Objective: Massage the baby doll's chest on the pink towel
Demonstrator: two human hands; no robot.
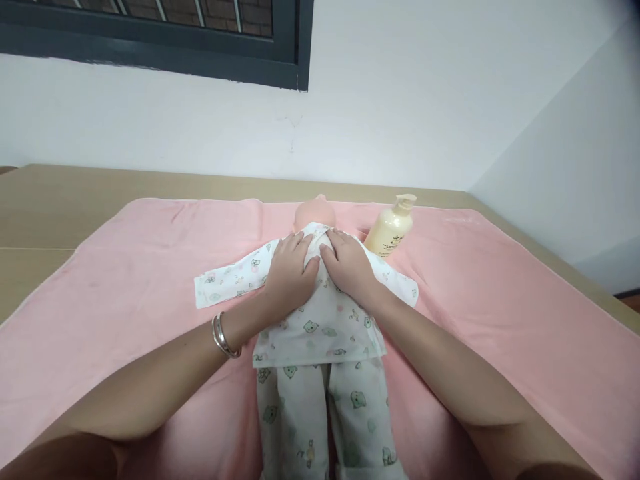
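Observation:
A doll lies on its back, dressed in a white printed top [320, 333] and matching trousers [357, 413]. Its pinkish head [315, 212] shows beyond the collar. My left hand [291, 270] rests flat on the left side of the top's chest, fingers extended. On the right side of the chest lies my right hand [350, 263], its fingers also stretched out on the cloth. Both thumbs point inward near the middle of the top. The sleeves spread out to either side, with no doll hands showing at the cuffs.
Beneath the doll is a pink blanket [165, 267] on a wooden table [100, 193]. A cream pump bottle [389, 230] leans just right of the doll's shoulder. Behind stands a white wall with a dark-framed, barred window [295, 40].

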